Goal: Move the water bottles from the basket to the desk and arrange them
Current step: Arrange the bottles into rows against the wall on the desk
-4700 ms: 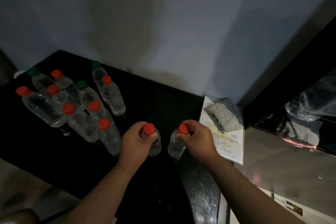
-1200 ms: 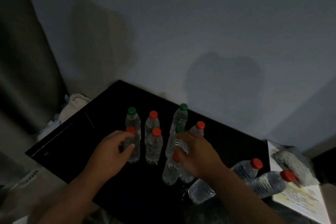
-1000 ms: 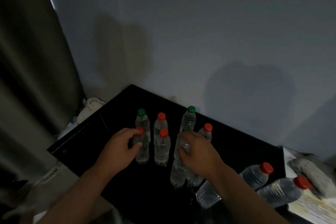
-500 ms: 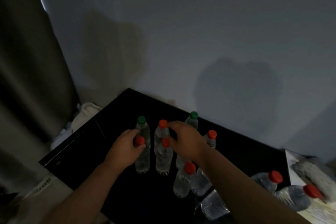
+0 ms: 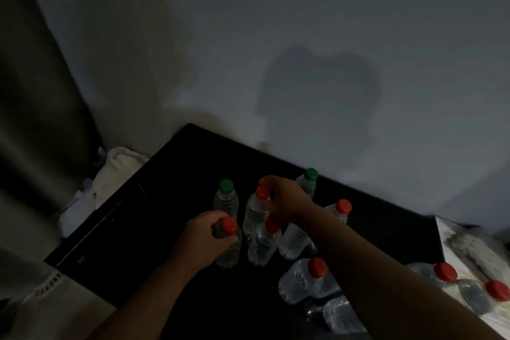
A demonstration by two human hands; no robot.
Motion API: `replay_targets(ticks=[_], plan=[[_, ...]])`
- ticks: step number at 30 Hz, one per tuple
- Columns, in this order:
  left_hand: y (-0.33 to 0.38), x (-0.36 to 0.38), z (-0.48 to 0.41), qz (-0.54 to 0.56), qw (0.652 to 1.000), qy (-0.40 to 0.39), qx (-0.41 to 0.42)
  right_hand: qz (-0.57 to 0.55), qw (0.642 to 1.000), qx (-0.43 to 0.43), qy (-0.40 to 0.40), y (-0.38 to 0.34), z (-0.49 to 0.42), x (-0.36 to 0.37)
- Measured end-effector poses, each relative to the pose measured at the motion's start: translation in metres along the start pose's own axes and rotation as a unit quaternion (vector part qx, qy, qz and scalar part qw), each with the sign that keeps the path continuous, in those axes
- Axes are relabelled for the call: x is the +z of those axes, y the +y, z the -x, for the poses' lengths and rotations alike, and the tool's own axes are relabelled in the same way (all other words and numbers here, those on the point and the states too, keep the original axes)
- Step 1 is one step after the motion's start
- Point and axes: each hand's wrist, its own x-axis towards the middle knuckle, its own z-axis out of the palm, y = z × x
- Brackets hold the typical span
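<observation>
Where the water bottles stand bunched on the black desk [image 5: 132,232], the left hand [image 5: 204,240] has its grip clamped round the neck of the near-left red-capped bottle [image 5: 230,252], fingers curled just under the cap. The right hand [image 5: 284,201] reaches over the bunch, its grip closed round the cap of the middle red-capped bottle [image 5: 252,215] one row back.

Just left of that bottle stands a green-capped bottle [image 5: 226,201]. A second green-capped one [image 5: 309,182] stands behind the right hand, nearest the wall [image 5: 276,36]. Another red-capped bottle [image 5: 263,246] stands just beside the left hand's bottle. A clear bottle [image 5: 292,241] rises under the right forearm, its cap hidden. One more red cap [image 5: 343,206] shows beyond the forearm. Nearer the camera, a bottle [image 5: 300,281] shows at a slant beside a partly hidden one [image 5: 342,315].

Bare dark desk runs from the bunch out to the left edge, where a pale cloth [image 5: 118,163] is heaped against the side, with a curtain [image 5: 27,119] beyond it. The back edge meets the wall, and bare desk lies between it and the right-hand bottles. At the right end, two red-capped bottles [image 5: 445,271] [image 5: 473,298] appear slanted by a sheet of paper [image 5: 452,240]; whether they stand or lie, I cannot tell.
</observation>
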Motion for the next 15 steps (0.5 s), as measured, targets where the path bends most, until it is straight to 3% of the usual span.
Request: replay_targets(ticks=[8,15], plan=[[0.005,-0.002,-0.005,0.041,0.999,-0.022,-0.026,-0.022,0.999,0.032,0.024,0.005,-0.007,0.012],[0.007,-0.004,0.006,0.058,0.998,0.033,0.011,-0.074,0.996,0.018,0.048,0.008,0.002,0.012]])
